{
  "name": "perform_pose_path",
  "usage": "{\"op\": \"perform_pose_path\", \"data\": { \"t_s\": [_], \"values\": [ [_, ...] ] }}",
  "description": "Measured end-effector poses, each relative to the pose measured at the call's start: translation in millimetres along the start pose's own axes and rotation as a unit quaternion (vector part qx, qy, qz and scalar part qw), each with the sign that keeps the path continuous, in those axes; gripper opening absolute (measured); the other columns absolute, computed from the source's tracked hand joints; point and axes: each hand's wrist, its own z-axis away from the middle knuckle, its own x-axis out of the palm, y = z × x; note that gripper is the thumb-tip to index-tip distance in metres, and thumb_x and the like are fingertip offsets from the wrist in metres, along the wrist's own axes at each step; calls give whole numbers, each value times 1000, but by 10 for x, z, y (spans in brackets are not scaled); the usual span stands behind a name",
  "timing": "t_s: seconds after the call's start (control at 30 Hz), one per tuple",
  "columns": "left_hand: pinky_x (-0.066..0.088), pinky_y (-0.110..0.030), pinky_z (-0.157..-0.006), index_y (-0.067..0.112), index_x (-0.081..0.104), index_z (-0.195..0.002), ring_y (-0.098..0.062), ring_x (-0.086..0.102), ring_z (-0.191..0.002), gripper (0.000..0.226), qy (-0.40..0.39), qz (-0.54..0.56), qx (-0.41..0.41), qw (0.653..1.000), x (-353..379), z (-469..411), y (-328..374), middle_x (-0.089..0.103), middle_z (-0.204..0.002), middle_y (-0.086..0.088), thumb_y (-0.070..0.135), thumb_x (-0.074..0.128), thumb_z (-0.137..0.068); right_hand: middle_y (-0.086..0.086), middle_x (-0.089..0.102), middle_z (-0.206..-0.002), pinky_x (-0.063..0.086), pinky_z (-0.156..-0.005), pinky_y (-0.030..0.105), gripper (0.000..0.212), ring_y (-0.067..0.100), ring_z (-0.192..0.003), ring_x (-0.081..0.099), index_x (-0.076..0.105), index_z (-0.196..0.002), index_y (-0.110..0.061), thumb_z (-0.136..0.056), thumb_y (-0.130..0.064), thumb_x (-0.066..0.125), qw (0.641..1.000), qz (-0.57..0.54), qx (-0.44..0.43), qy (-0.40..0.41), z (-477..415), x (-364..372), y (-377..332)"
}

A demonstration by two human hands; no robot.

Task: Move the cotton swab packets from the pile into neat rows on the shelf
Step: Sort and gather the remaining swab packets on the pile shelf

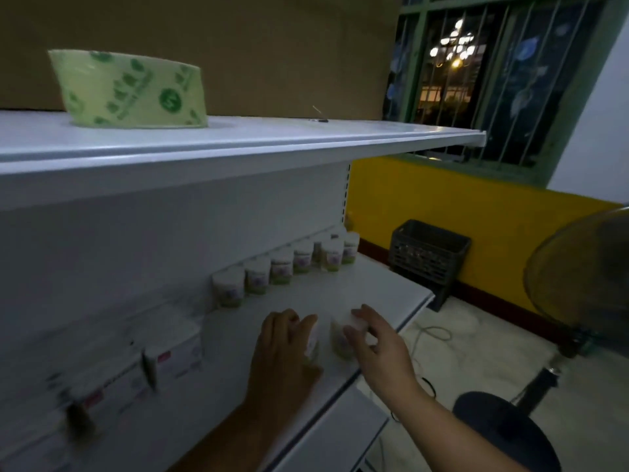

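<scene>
1. A back row (282,270) of cotton swab packets already stands upright against the rear panel of the shelf (384,294), packed side by side. That part looks done.
2. Just in front of the back row, at its far right end, stands one lone packet (332,256). I take it as the start of a second row, which is otherwise unbuilt.
3. My left hand (286,345) is curled round the left packet (313,337), well in front of the back row and near the shelf's front edge.
4. My right hand (372,335) grips the right packet (340,337) between fingers and thumb, just beside the left one. The blur hides whether the two packets touch.
5. To the left of the back row lie some white boxes (177,349), too smeared to read. I cannot make out the pile itself, so I cannot say how many packets remain.
6. My judgement: one row is finished and the second is barely begun. These two packets are next to go in front of the back row, and most of the lining-up is probably left.
</scene>
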Motion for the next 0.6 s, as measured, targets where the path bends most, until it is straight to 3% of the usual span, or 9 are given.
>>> {"op": "perform_pose_path", "data": {
  "t_s": [0.1, 0.2, 0.3, 0.4, 0.47, 0.6],
  "values": [
    [54, -42, -79, 15, 67, -112, -34, 54, -102, 85, 6, -88, -10, 996, 204, -259, -54, 63, -111, -14, 37, 94, -34, -6, 33, -148, 47, -98, 37, 41, 14, -125, 46, 49, -132, -32, -92, -39, 56, 995, 60, -51, -65, -411, 87, 169],
    [55, -48, -74, 16, 70, -110, -41, 65, -96, 88, -22, -157, -72, 985, 319, -514, -36, 67, -110, -17, 42, 94, -30, 4, 37, -138, 45, -93, 26, 48, 18, -113, 51, 48, -136, -25, -91, -36, 58, 983, 106, -129, -77, -769, 117, 305],
    [55, -47, -71, 15, 70, -111, -40, 66, -93, 84, -30, -214, -96, 972, 425, -720, -3, 68, -106, -17, 46, 90, -36, 8, 40, -130, 39, -88, 20, 49, 21, -114, 48, 47, -139, -23, -93, -39, 54, 967, 146, -189, -91, -1177, 126, 374],
    [55, -47, -71, 13, 69, -113, -38, 66, -95, 67, 4, -254, -83, 964, 496, -816, 14, 68, -109, -17, 38, 73, -52, 6, 41, -138, 40, -93, 25, 49, 23, -120, 48, 43, -141, -23, -95, -37, 51, 955, 146, -224, -129, -1551, 150, 400],
    [55, -45, -72, 13, 68, -116, -38, 63, -100, 67, 13, -264, -73, 962, 513, -848, 26, 67, -113, -16, 34, 67, -52, 4, 45, -141, 41, -95, 29, 48, 22, -120, 50, 43, -140, -22, -95, -33, 50, 944, 162, -247, -148, -1732, 164, 412],
    [52, -36, -79, 9, 68, -112, -27, 48, -99, 69, 35, -268, -68, 960, 527, -1031, 37, 69, -105, -9, 30, 85, -49, 1, 65, -111, 51, -78, 32, 38, 23, -98, 63, 50, -128, -25, -93, -39, 48, 925, 197, -293, -144, -1986, 192, 436]
  ]
}}
